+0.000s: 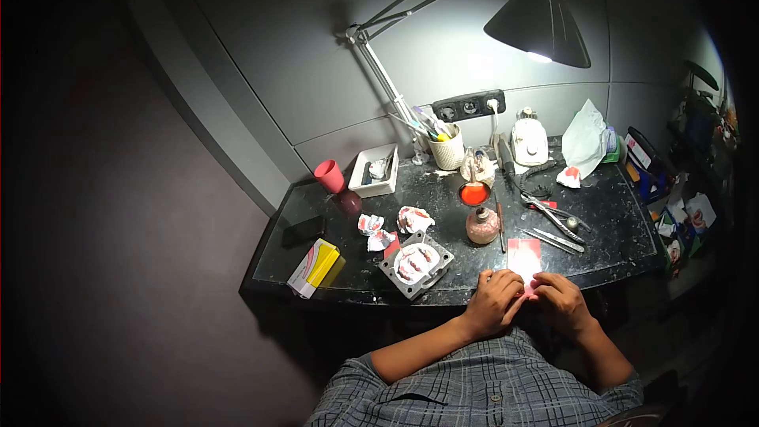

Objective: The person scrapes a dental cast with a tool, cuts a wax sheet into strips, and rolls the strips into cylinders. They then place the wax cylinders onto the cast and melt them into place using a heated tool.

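- Pink sheet (524, 257) lies at the near edge of the table (617, 213), lower centre-right of the frame, with its near end under the fingers of both hands.
- The left hand (494, 300) and right hand (563, 300) meet at that end. Each grip is closed on the sheet with the fingers bent in tight; the thumbs are hidden.
- The table's near edge runs just under the knuckles, and both wrists hang off it.
- The most open room is a bare strip to the right of the sheet, along the near edge toward the lower right corner.
- To the left there is only a narrow gap before the grey flask (415, 262), which sits near the left hand at the same edge.
- A burner (482, 225) stands just above and left of the sheet, with a red dish (474, 194) behind it.
- Pliers (553, 217) and flat tools (553, 239) lie just above and right of the sheet.
- Farther left are casts (413, 220), a phone (303, 231) and a yellow box (314, 267) at the table's lower left corner.
- Along the wall stand a red cup (330, 175), a tray (375, 170) and a brush cup (447, 146).
- A lamp (538, 24) hangs at the upper right.
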Action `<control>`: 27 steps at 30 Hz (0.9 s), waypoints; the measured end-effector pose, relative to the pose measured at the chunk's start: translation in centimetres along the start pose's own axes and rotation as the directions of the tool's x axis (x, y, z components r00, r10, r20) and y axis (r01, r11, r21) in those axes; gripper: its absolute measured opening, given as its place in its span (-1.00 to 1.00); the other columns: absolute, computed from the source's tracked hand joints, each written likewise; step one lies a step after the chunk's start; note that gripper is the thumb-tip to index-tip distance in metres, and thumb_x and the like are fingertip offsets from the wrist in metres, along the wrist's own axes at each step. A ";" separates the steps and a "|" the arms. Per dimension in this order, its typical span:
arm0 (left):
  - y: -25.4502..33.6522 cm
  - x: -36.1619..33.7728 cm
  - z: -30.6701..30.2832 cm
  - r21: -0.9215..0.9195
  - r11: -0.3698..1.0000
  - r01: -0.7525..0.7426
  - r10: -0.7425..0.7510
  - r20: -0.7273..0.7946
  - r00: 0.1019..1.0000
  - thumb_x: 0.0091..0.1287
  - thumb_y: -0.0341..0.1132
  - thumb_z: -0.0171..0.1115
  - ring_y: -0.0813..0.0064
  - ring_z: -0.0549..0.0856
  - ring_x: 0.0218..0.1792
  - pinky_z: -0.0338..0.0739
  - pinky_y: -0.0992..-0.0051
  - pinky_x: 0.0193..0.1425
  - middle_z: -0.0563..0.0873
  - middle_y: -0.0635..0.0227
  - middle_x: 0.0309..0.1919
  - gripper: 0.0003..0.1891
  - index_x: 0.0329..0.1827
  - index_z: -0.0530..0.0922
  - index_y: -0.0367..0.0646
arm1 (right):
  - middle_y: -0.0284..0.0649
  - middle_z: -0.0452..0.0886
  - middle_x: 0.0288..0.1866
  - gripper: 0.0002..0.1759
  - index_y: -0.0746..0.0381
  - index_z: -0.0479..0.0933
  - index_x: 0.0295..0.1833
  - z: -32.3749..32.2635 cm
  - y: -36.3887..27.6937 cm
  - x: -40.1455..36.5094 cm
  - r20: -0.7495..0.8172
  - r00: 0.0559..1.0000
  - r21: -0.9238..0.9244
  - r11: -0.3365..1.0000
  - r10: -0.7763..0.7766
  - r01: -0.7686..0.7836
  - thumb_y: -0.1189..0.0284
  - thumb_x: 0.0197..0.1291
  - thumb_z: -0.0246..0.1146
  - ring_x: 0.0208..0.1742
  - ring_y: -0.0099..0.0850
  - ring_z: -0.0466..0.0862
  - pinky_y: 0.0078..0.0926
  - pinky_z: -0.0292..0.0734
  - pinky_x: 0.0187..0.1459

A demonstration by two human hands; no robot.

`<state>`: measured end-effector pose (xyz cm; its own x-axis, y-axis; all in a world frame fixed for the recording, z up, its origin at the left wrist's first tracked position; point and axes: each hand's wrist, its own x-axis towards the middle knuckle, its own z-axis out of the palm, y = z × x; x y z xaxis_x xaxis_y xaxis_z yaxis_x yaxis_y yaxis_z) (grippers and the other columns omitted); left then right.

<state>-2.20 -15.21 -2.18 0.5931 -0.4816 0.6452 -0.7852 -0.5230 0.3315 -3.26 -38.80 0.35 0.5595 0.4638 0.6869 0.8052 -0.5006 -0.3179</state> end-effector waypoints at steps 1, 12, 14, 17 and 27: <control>-0.1 -0.1 0.0 -0.024 1.000 -0.007 0.007 0.011 1.000 0.48 -0.28 0.47 0.27 0.71 0.30 0.30 0.13 0.39 0.77 0.32 0.12 -0.81 0.04 0.70 -0.11 | -0.02 0.81 0.14 -0.87 0.35 0.69 -0.07 0.1 0.1 -0.1 0.001 1.000 -0.007 1.000 -0.001 0.001 0.54 0.36 0.47 0.07 -0.07 0.85 -0.18 0.79 0.07; -0.4 -0.3 -0.9 0.021 0.995 -0.093 0.093 0.039 0.995 0.52 -0.38 0.42 0.30 0.76 0.31 0.35 0.15 0.37 0.80 0.33 0.18 -0.83 0.11 0.71 -0.11 | 0.01 0.80 0.21 -0.86 0.35 0.67 -0.08 -0.5 0.0 0.2 0.055 0.998 -0.006 1.000 -0.016 0.017 0.53 0.37 0.48 0.06 -0.04 0.86 -0.16 0.80 0.09; -0.6 -0.4 -0.6 -0.011 0.996 -0.088 0.088 0.013 0.996 0.51 -0.40 0.43 0.29 0.77 0.30 0.37 0.16 0.36 0.80 0.32 0.18 -0.83 0.10 0.71 -0.12 | 0.02 0.80 0.22 -0.85 0.36 0.67 -0.09 -0.6 0.2 0.1 0.058 0.998 -0.010 1.000 -0.024 0.024 0.52 0.37 0.49 0.06 -0.04 0.86 -0.17 0.80 0.09; -1.0 -0.6 -0.3 -0.067 0.994 -0.090 0.089 -0.019 0.996 0.49 -0.43 0.44 0.28 0.77 0.28 0.41 0.17 0.35 0.80 0.29 0.17 -0.82 0.09 0.70 -0.15 | 0.02 0.79 0.23 -0.83 0.35 0.66 -0.10 -0.5 0.4 -0.1 0.061 0.998 -0.011 1.000 -0.025 0.025 0.51 0.36 0.51 0.07 -0.05 0.86 -0.17 0.80 0.09; -0.6 -0.6 -0.8 -0.040 0.997 -0.065 0.066 0.045 0.997 0.48 -0.45 0.37 0.18 0.76 0.34 0.38 0.09 0.42 0.80 0.17 0.20 -0.82 0.09 0.67 -0.21 | -0.01 0.76 0.26 -0.85 0.31 0.65 -0.08 0.1 0.5 -0.4 0.058 0.998 -0.025 0.999 0.021 -0.020 0.52 0.36 0.49 0.08 -0.08 0.83 -0.19 0.78 0.10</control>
<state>-2.24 -14.01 -2.21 0.5471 -0.5462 0.6343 -0.8284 -0.4621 0.3166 -3.03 -39.20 -0.18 0.5868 0.4949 0.6409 0.7889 -0.5279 -0.3147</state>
